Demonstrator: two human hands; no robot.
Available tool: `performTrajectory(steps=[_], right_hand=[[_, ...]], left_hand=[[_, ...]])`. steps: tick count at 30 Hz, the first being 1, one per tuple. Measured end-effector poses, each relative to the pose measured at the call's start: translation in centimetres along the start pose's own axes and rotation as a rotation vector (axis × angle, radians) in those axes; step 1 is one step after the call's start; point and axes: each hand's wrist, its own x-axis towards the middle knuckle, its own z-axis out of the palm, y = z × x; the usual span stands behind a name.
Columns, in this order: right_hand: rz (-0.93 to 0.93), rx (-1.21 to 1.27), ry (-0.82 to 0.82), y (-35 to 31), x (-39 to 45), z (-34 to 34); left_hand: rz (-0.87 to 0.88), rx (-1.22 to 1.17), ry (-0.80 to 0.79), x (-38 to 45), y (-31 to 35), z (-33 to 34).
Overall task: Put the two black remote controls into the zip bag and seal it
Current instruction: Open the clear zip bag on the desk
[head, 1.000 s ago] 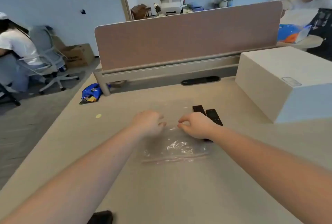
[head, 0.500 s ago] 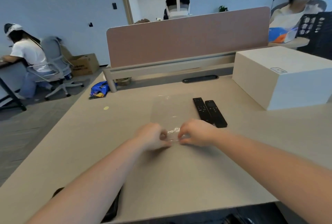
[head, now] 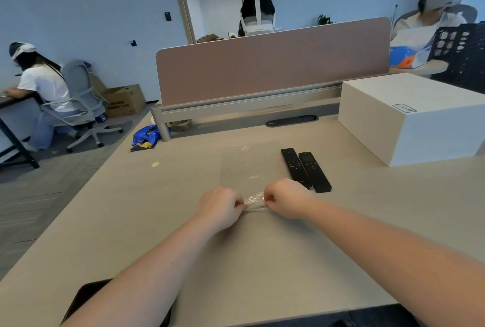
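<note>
Both hands pinching one edge of a zip bag on a desk.
Left hand (head: 220, 208) and right hand (head: 287, 199), fingers closed, grip the crinkled near edge of the clear, glossy plastic zip bag (head: 249, 166), flat on the matte beige desk (head: 262, 261). Two slim black rectangular remote controls (head: 305, 169) lie side by side just right of it; white box (head: 409, 116) beyond.

We sit in an open office: a desk (head: 131, 208) with a partition screen (head: 270, 69), a swivel chair (head: 81, 101), other seated workers.
</note>
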Motion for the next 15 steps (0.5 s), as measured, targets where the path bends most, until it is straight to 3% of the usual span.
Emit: performTrajectory(steps=[9, 15], right_hand=[[-0.069, -0.068, 0.030, -0.4, 0.4, 0.9], [-0.107, 0.061, 0.253, -1.0, 0.0, 0.9]], left_hand=[[-0.088, -0.033, 0.023, -0.1, 1.0, 0.6], [-0.418, -0.191, 0.148, -0.1, 2.3, 0.9]])
